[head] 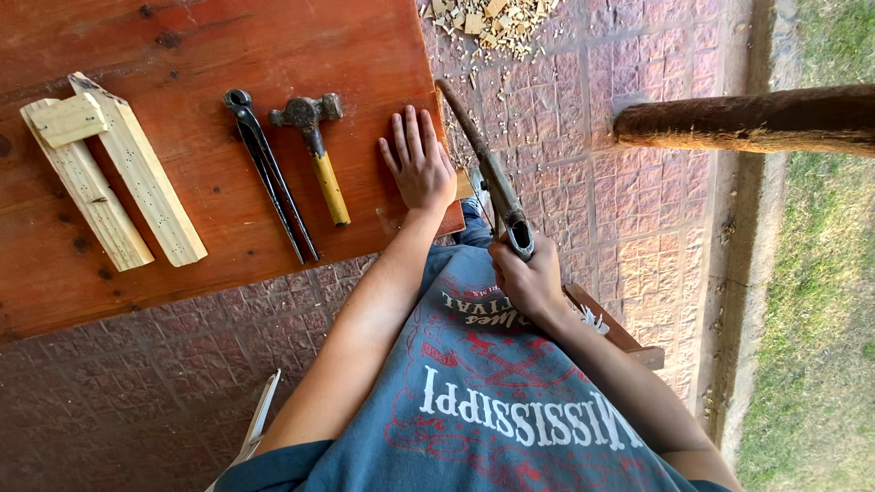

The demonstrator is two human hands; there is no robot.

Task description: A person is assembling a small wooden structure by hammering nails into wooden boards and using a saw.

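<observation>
Reddish paving runs under a red-brown wooden tabletop (182,55), grass at far right. Nearest, right hand (527,278) clenched round the handle of a handsaw (485,173), blade angling away just past the table's right edge, apparently at a pale offcut there. Left hand (419,164) flat, fingers spread, pressing the tabletop's right corner. Left of it: hammer (314,146), black pincers (269,173), pale wood blocks (109,173). Far: wood chips (492,18), log (747,118).

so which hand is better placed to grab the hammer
Left. The left hand lies flat and empty on the table, just beside the hammer. The right hand is off the table edge, its grip closed on a saw.
</observation>
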